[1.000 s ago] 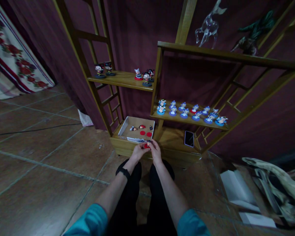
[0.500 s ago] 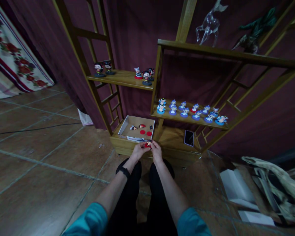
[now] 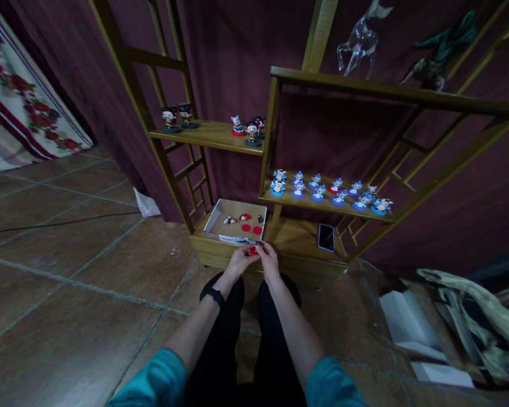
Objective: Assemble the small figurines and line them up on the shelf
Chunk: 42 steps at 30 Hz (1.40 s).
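Both my hands meet just in front of a shallow cardboard box (image 3: 214,221). My left hand (image 3: 238,261) is closed on a round red base (image 3: 253,251). In the fingers of my right hand (image 3: 270,261) is a small dark-haired figurine (image 3: 259,243), held against that base; whether the two are joined I cannot tell. Inside the box lie a black-and-white figurine (image 3: 229,220), a red-and-black piece (image 3: 245,217), a small dark piece (image 3: 260,219) and two red discs, one (image 3: 246,228) left of the other (image 3: 257,230).
Several purple, white and blue figurines (image 3: 318,193) stand on the right middle shelf (image 3: 288,198). Dark-haired figurines (image 3: 251,131) stand on the left shelf (image 3: 207,135). A phone (image 3: 326,237) lies on the lower board. A glass deer (image 3: 360,42) stands on top. White boxes (image 3: 411,322) lie at right.
The figurine has turned between my fingers: its face showed before, and now mostly its dark top and the red base show. My hands have barely shifted.
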{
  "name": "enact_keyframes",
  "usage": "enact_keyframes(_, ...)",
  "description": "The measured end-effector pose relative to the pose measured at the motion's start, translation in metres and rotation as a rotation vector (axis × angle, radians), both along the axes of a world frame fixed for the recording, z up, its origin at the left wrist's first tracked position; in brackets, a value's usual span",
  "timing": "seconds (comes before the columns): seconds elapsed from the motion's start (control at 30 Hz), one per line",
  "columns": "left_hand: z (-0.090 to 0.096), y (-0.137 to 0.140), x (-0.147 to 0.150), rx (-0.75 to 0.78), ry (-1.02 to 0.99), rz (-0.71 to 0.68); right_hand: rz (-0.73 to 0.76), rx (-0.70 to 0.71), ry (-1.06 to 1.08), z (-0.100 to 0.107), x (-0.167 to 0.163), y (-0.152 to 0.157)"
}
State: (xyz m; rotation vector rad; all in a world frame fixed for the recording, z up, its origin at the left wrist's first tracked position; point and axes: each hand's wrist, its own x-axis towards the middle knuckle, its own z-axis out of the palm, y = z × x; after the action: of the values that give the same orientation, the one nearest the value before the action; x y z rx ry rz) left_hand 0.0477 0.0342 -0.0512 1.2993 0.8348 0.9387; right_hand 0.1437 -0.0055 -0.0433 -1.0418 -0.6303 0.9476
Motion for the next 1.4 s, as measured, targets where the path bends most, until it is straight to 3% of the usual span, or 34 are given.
enact_keyframes(0.33, -0.007, 0.002, 0.002, 0.023, -0.023, 0.013, 0.023, -0.025, -0.008, -0.005, 0.001, 0.003)
enact_keyframes(0.63, 0.006, -0.003, -0.002, -0.067, -0.035, 0.013, 0.072, -0.013, -0.018, -0.001, 0.001, -0.002)
enact_keyframes(1.07, 0.009, -0.005, -0.001, -0.114, -0.079, 0.035, 0.075, 0.027, 0.076, -0.015, 0.003, 0.003)
enact_keyframes(1.27, 0.011, -0.006, -0.002, -0.161, -0.118, 0.035, 0.021, -0.098, 0.164, -0.018, 0.004, 0.006)
enact_keyframes(1.4, 0.013, -0.006, -0.003, -0.179, -0.148, 0.021, 0.050, -0.073, 0.183, -0.013, 0.003, 0.004)
